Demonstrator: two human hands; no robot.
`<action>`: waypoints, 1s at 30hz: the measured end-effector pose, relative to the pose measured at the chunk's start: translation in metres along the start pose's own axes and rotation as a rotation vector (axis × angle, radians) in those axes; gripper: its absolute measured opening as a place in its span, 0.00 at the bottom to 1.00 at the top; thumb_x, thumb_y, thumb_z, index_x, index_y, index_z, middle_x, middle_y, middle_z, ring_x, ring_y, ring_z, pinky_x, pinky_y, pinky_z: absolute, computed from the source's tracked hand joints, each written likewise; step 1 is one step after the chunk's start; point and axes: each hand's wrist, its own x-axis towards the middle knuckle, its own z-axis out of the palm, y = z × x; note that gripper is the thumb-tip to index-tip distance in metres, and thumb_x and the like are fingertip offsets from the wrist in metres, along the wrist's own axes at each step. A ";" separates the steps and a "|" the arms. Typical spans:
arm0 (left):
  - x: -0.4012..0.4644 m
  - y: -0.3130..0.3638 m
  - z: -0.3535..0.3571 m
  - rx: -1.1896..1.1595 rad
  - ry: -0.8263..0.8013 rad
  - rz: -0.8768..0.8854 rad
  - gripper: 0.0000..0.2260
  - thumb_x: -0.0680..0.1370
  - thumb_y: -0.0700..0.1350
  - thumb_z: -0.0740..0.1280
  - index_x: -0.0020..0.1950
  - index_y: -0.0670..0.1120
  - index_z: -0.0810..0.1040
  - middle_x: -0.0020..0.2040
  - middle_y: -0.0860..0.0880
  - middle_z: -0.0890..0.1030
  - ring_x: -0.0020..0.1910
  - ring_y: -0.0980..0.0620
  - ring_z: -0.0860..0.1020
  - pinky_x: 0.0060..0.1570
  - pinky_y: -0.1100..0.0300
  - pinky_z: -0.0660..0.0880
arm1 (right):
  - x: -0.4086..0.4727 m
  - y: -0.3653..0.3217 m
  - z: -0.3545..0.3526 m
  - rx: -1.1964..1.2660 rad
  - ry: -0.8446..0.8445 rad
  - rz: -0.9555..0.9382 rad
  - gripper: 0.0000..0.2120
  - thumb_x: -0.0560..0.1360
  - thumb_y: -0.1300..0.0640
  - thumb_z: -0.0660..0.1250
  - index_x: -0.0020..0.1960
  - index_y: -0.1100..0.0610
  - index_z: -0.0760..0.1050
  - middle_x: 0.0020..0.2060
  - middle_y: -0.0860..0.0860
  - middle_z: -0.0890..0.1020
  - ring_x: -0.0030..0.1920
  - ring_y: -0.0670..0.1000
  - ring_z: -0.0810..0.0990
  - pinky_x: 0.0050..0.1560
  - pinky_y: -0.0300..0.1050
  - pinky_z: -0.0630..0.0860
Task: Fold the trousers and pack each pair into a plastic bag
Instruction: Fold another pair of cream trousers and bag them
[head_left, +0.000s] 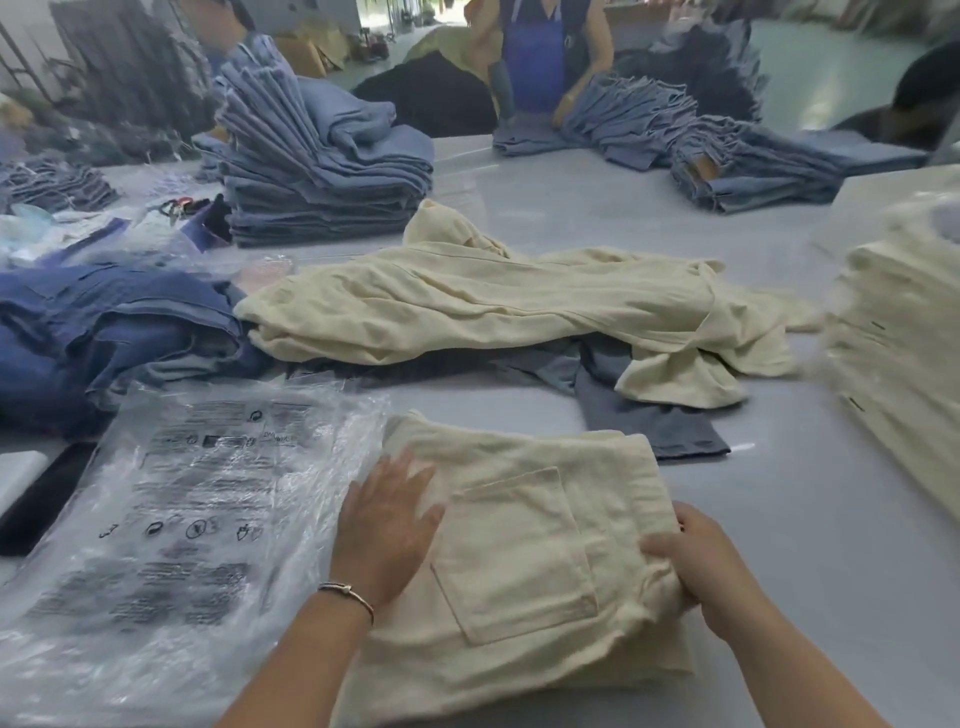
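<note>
Head view, 2 hands (387, 525) (691, 558), 1 folded trousers (524, 545), 1 bag (171, 519)

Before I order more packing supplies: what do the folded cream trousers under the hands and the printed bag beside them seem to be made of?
Folded cream trousers: apparently a soft woven cotton-like cloth, matte, with fine creases and a stitched patch pocket; the exact fibre cannot be told.
Printed bag: thin clear plastic film, glossy and crinkled, with glare streaks and black printed text and symbols.
</note>
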 end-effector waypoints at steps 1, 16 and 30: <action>-0.001 -0.008 0.014 0.071 -0.125 -0.016 0.24 0.81 0.60 0.48 0.77 0.59 0.52 0.79 0.56 0.42 0.77 0.53 0.38 0.75 0.48 0.45 | 0.002 0.004 0.000 -0.099 -0.008 0.016 0.14 0.69 0.72 0.64 0.49 0.56 0.77 0.46 0.56 0.83 0.45 0.56 0.81 0.42 0.49 0.77; 0.070 -0.004 0.017 0.071 -0.012 0.033 0.23 0.83 0.56 0.46 0.78 0.59 0.49 0.79 0.58 0.48 0.77 0.57 0.40 0.73 0.48 0.35 | 0.056 -0.008 0.089 -1.239 0.056 -0.717 0.31 0.81 0.40 0.47 0.78 0.47 0.40 0.78 0.49 0.42 0.77 0.49 0.35 0.73 0.51 0.30; 0.120 -0.006 0.013 -0.038 0.206 -0.031 0.12 0.74 0.51 0.70 0.55 0.51 0.79 0.58 0.49 0.75 0.61 0.46 0.70 0.60 0.53 0.65 | 0.095 -0.019 0.095 -1.019 0.556 -0.807 0.13 0.63 0.64 0.77 0.46 0.56 0.79 0.48 0.56 0.78 0.52 0.59 0.76 0.59 0.54 0.61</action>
